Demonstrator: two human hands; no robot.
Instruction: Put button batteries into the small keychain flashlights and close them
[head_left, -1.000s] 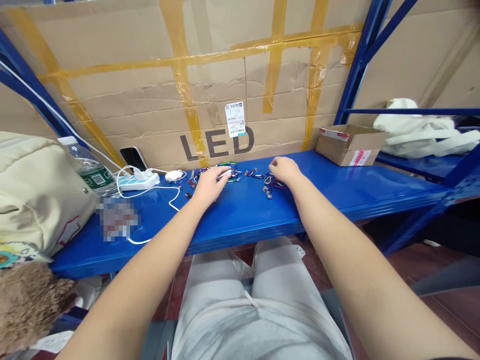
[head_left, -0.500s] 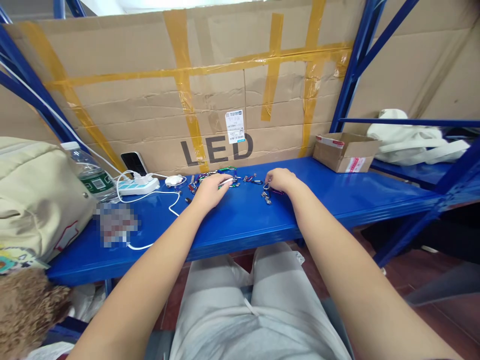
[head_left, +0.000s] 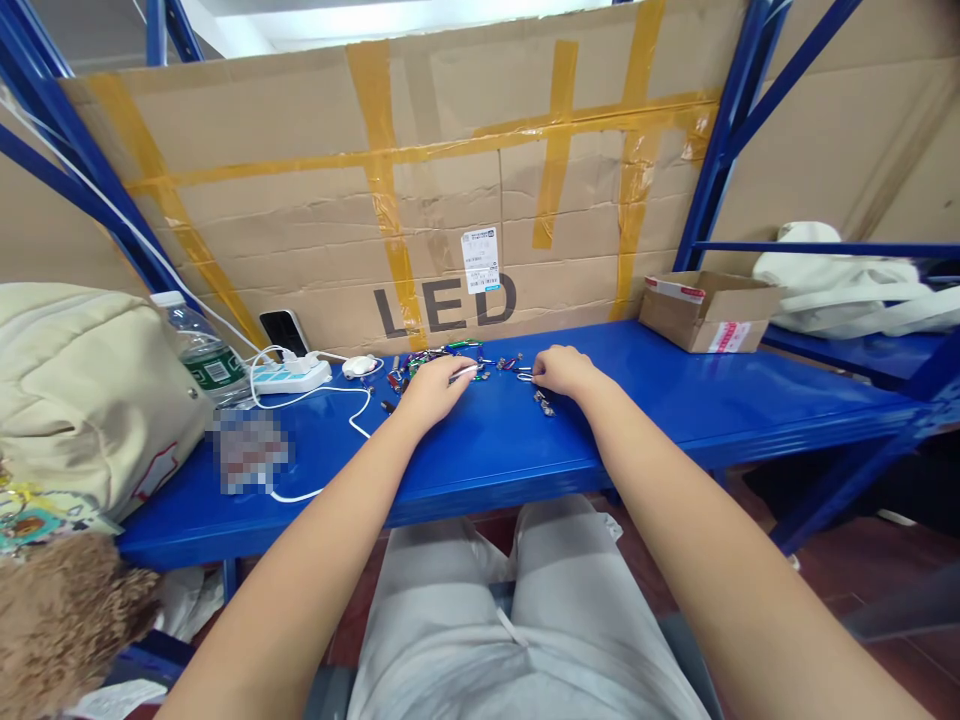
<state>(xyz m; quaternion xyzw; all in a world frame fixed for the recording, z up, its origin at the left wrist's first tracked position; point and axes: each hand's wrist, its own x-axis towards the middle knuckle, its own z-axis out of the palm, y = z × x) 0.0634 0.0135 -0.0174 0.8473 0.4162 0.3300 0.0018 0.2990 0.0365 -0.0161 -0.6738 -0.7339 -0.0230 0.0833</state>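
On the blue shelf (head_left: 480, 450) lies a pile of small carabiner clips (head_left: 409, 362) in several colours with little metal fittings. My left hand (head_left: 439, 388) rests at the right side of the pile, its fingers closed. A slim whitish thing (head_left: 463, 373) shows at its thumb; I cannot make out its kind. To the right, my right hand (head_left: 564, 370) pinches a pale, loop-shaped carabiner (head_left: 525, 377) close to the shelf surface. A few loose clips (head_left: 510, 362) lie between the hands. Small metal fittings (head_left: 544, 403) lie just below my right fingers.
At left stand a beige bag (head_left: 82, 390), a water bottle (head_left: 202, 350), a phone (head_left: 283, 332) and a power strip (head_left: 292, 376) with white cables. An open cardboard box (head_left: 709, 310) sits at right. Behind rises a taped cardboard sheet (head_left: 300, 230) marked LED.
The view has shifted slightly, so everything sits a little further right and lower. My right hand has turned the carabiner, whose loop now points left toward the loose clips.
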